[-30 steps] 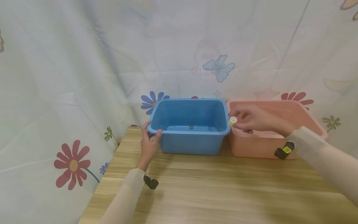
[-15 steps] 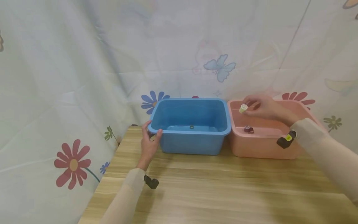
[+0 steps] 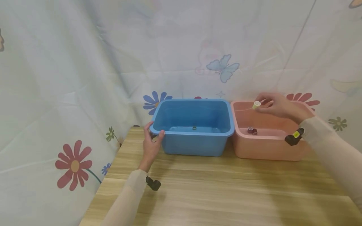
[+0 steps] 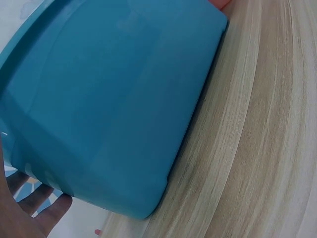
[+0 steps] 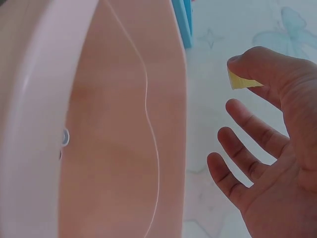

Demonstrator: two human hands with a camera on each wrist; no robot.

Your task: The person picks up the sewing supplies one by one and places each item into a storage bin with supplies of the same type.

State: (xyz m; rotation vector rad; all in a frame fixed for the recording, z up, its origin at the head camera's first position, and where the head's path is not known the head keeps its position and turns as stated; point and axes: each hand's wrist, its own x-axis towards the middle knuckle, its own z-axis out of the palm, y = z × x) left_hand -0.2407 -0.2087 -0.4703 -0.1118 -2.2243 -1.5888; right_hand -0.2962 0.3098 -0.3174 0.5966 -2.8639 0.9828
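Note:
My right hand (image 3: 275, 105) pinches a small pale yellow thread spool (image 3: 256, 105) with a white end between thumb and fingers, over the pink plastic bin (image 3: 268, 147). In the right wrist view the other fingers (image 5: 233, 176) are spread apart from the yellow spool (image 5: 242, 82), which the thumb partly hides. Two dark red spools (image 3: 250, 130) lie on the pink bin's floor near its left front. My left hand (image 3: 151, 146) grips the front left corner of the blue plastic bin (image 3: 193, 144); its fingers (image 4: 53, 213) lie against the bin's side in the left wrist view.
Inside the blue bin lies a small greenish thing (image 3: 194, 128), too small to tell. The two bins stand side by side at the back of a wooden table (image 3: 198, 188). Behind them hangs a pale curtain (image 3: 181, 56) printed with flowers and butterflies.
My right hand has moved right and upward with the yellow spool, from the edge between the bins to over the pink bin, uncovering the dark red spools. My left hand has stayed put.

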